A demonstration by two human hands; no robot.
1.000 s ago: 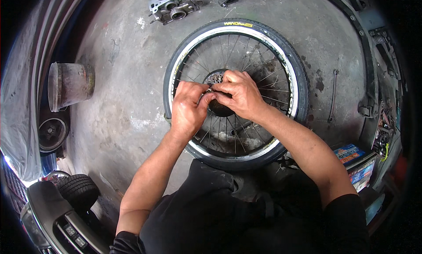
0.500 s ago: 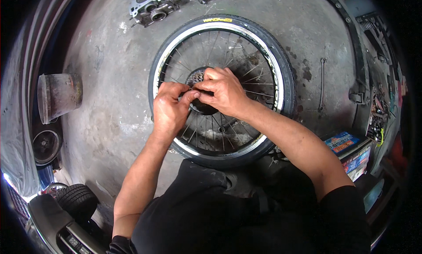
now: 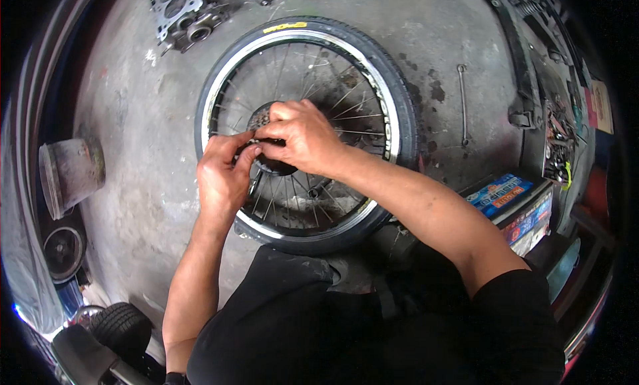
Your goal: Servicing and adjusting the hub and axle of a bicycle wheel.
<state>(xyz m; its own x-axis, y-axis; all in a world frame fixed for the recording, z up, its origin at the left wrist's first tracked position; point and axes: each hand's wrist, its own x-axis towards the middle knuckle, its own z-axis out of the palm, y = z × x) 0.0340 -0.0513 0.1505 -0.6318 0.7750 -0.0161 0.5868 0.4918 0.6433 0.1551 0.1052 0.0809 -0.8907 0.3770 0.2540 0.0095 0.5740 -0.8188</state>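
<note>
A bicycle wheel (image 3: 385,118) with a black tyre lies flat on the floor in front of me. At its hub is a dark cassette of toothed sprockets (image 3: 261,116), partly covered by my hands. My left hand (image 3: 221,172) is closed in a pinch at the hub's near left side, thumb and forefinger together. Close against it, my right hand (image 3: 301,135) curls over the sprockets with its fingertips also pinched. The fingertips of both hands meet over the hub. Whatever lies between them is hidden or too small to name.
A metal engine part (image 3: 180,15) sits at the far left, a dirty bucket (image 3: 73,172) at the left. A long wrench (image 3: 463,108) lies right of the wheel. Boxes (image 3: 509,202) stand near right, by a tray of tools (image 3: 560,142). A small tyre (image 3: 122,328) is near left.
The whole view has shifted and turned slightly, so the wheel and my hands appear further left. Both hands keep their pinch at the hub, with little change in their hold.
</note>
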